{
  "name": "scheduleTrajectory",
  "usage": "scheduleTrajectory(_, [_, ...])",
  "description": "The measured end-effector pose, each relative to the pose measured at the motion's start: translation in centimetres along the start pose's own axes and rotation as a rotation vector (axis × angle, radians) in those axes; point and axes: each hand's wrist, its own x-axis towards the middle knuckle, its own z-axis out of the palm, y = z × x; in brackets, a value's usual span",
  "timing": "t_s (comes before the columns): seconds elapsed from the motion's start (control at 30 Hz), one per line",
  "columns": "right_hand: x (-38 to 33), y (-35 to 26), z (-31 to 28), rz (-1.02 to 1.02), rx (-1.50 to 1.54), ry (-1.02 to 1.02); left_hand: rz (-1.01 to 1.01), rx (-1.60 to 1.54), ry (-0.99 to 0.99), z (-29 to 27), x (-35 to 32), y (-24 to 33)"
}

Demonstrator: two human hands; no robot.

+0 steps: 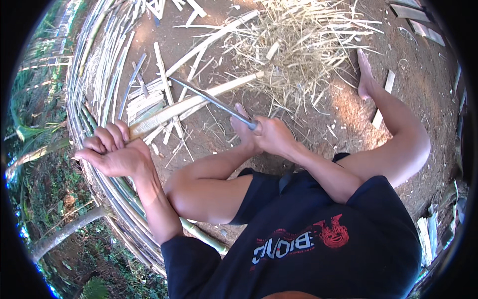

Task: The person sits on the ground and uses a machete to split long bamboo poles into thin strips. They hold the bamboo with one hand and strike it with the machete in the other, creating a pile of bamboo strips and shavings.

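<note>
My left hand [122, 152] has its fingers curled around the near-left end of a long pale bamboo strip [167, 115], which slants away up to the right. In my right hand [276, 137] is the handle of a long knife [226, 108], its narrow grey blade pointing up and left. The blade crosses the strip near its middle; whether the edge touches it I cannot tell. Most of the knife's handle is hidden inside my fist. Both hands are out in front of my bent legs, the right one close to my left foot [242, 124].
A tangled heap of thin shavings [298, 55] lies on the bare earth ahead. Several split strips [144, 107] lie crossed beyond the held one. Long bamboo poles [89, 60] curve along the left, with green plants [64, 199] past them. A flat slat [383, 99] lies by my right leg.
</note>
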Motion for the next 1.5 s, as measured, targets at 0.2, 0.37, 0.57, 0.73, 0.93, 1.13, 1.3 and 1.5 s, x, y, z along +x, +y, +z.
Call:
scheduleTrajectory(0.2, [2.6,5.2,1.6,0.064,0.08,0.13,0.007,-0.022,-0.065,1.7,-1.6,1.0])
scheduleTrajectory(0.37, [2.0,1.2,-1.0,0.089,0.005,0.041,0.019,0.056,-0.055,0.6,-1.2,0.4])
scheduleTrajectory(0.57, [4.0,8.1,0.2,0.304,-0.011,0.026,-0.008,-0.007,-0.084,0.0,-0.8,0.5])
scheduleTrajectory(0.73, [4.1,6.4,0.0,-0.029,-0.152,0.072,0.024,0.016,-0.028,0.7,0.3,-0.1])
scheduleTrajectory(0.93, [9.5,14.6,-2.2,0.333,-0.204,0.036,0.035,-0.027,-0.125,0.3,0.7,-0.3])
scheduleTrajectory(1.13, [7.1,17.2,-0.7,0.469,-0.177,0.096,0.002,-0.015,-0.057,1.2,1.5,-0.9])
scheduleTrajectory(1.3, [6.3,11.5,-3.6,0.474,-0.107,-0.145,-0.114,-0.248,-0.34,-1.6,2.8,-0.9])
scheduleTrajectory(1.5, [2.6,0.7,-1.4,-0.211,0.026,-0.015,-0.209,-0.459,-0.653,-1.1,1.8,-0.3])
